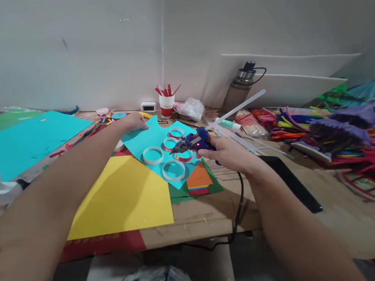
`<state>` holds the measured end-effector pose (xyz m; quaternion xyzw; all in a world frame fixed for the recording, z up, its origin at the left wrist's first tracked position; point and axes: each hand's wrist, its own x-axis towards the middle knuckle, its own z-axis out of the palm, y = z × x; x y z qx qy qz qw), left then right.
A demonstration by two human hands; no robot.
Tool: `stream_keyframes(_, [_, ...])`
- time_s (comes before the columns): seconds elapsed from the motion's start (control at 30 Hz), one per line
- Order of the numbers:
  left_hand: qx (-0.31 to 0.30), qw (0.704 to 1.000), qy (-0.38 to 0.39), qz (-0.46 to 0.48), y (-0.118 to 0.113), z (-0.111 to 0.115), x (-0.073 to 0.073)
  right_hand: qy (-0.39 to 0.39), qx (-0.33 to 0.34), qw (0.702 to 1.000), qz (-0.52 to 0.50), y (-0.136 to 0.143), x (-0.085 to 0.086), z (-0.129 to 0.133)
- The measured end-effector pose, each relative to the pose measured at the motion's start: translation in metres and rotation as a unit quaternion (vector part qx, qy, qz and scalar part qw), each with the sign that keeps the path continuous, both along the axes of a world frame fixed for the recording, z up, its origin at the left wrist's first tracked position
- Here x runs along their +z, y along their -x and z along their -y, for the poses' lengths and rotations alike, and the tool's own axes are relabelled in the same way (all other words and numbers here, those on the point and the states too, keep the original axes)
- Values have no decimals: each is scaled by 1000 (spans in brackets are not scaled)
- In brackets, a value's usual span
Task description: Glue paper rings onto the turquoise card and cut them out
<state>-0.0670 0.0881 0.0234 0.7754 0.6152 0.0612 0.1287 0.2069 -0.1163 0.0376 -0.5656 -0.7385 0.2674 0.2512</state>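
Observation:
My right hand (224, 150) is wrapped round a dark blue hot glue gun (193, 142), with a small red light on its side. Its nozzle points left over a turquoise paper sheet (136, 141), and a long clear glue stick (243, 105) appears to run from its back. On the sheet stand several paper rings (173, 170), some white and some with red on them. At the sheet's far left edge, my left hand (134, 122) has its fingers closed at the paper; their tips are partly hidden.
Yellow paper (123, 203) lies in front, beside orange paper pieces (198, 175). Behind are a paper cup (167, 105) of red sticks and a grey bottle (238, 89). A black phone-like slab (291, 182) and colourful pipe cleaners (284, 121) lie right. The gun's black cord (239, 211) hangs over the table edge.

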Motion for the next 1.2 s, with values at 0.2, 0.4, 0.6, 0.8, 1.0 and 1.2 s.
stream_keyframes(0.2, [48,998,-27,-34,20,28,-6,-20,-14,1000,7,1,4,4])
stream_keyframes(0.4, [-61,970,-205,114,16,68,-15,-16,-19,999,42,1,3,4])
stream_keyframes(0.6, [-275,938,-71,197,-10,122,-32,-34,-18,997,62,-4,-5,5])
stream_keyframes(0.8, [-263,953,-64,137,-27,147,-34,-9,-28,994,108,-6,-12,7])
stream_keyframes(1.0, [-255,959,-56,114,-32,150,-37,-27,-22,996,87,-12,-13,6])
stream_keyframes(1.2, [-238,963,-53,114,-32,151,-39,-4,-31,995,91,-12,-9,7])
